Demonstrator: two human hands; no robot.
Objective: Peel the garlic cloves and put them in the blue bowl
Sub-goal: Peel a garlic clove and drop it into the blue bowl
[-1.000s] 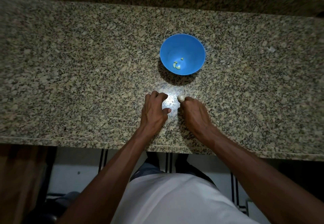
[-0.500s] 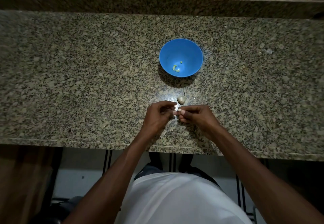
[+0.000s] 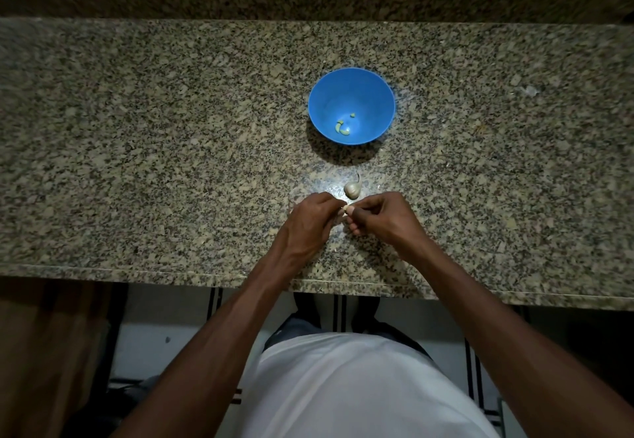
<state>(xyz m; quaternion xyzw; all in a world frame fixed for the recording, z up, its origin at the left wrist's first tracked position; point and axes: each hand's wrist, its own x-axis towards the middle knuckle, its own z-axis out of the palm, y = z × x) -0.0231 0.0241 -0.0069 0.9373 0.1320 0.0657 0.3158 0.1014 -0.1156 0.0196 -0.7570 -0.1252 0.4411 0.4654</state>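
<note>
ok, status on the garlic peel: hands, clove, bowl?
Left hand and right hand both pinch one clove. Garlic piece lies on counter, untouched. Blue bowl holds a few peeled bits. Path to bowl unobstructed.

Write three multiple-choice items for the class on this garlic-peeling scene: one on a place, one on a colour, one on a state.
1. Where does the garlic bulb lie?
A. in the bowl
B. on the counter between bowl and hands
C. on the floor

2. What colour is the bowl?
A. red
B. white
C. blue

3. What are the hands doing?
A. both pinch one clove
B. both lie flat
C. one lifts the bowl

Answers: 1 B, it sits on the counter just beyond the fingers. 2 C, its wall is plainly blue. 3 A, the left hand and right hand meet on the clove.
</note>
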